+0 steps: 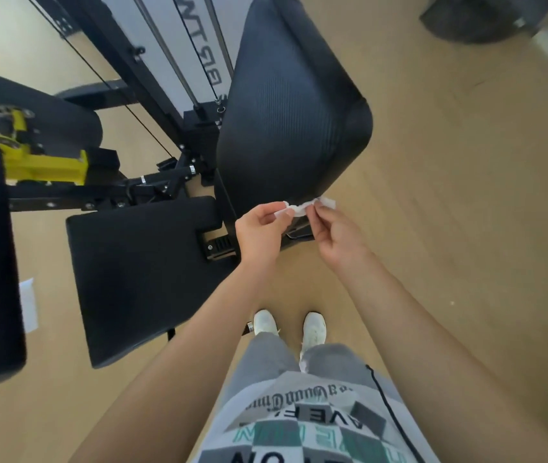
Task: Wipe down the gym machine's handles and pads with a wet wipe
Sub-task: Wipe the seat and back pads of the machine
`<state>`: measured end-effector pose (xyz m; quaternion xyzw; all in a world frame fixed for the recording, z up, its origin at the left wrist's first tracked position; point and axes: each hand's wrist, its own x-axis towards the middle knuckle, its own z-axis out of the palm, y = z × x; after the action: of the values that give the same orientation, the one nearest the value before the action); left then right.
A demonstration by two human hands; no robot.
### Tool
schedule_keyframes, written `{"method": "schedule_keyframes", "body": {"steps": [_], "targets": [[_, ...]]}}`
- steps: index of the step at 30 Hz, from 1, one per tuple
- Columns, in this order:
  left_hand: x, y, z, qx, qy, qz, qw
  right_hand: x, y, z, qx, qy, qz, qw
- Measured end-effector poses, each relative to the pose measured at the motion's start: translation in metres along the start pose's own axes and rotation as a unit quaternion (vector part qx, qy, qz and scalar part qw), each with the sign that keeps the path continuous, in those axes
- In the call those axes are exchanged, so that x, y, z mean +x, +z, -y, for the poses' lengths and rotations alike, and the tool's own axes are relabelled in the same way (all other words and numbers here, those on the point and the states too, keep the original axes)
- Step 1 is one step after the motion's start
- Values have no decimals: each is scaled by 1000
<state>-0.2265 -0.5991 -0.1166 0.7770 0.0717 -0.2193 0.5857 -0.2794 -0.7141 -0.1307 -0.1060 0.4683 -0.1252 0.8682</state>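
Right of the seat pad [138, 279] and a panel [179, 45] lettered "BPTW", our left hand [259, 232] pinches one end of the wet wipe [299, 208] at the back pad [292, 111]'s lower edge, and our right hand [336, 238]'s grip pinches the other.

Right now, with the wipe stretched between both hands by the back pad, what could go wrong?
1. The wet wipe, pinched by the left hand and right hand, is pulled into a thin twisted strip; it may tear or slip free.
2. If used bunched like that, it would likely wipe the broad back pad and seat pad only patchily.
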Motion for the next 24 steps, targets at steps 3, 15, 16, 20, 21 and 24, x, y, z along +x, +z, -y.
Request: {"method": "schedule_keyframes", "body": {"steps": [3,15,16,20,21,24], "targets": [[-3,3,-16,24,57,13,998,-12,5,12,6,-25,22,999],[-16,25,-78,56,200,35,978,-46,31,49,-5,-220,47,974],[-16,26,-82,58,209,35,976,-46,31,52,-22,-246,49,968],[-18,34,-99,57,249,36,966,-52,33,66,-107,-347,64,929],[-18,36,-104,58,260,35,963,-53,34,69,-140,-374,68,914],[-12,41,-116,60,274,28,960,-52,35,76,-288,-457,80,838]]}}
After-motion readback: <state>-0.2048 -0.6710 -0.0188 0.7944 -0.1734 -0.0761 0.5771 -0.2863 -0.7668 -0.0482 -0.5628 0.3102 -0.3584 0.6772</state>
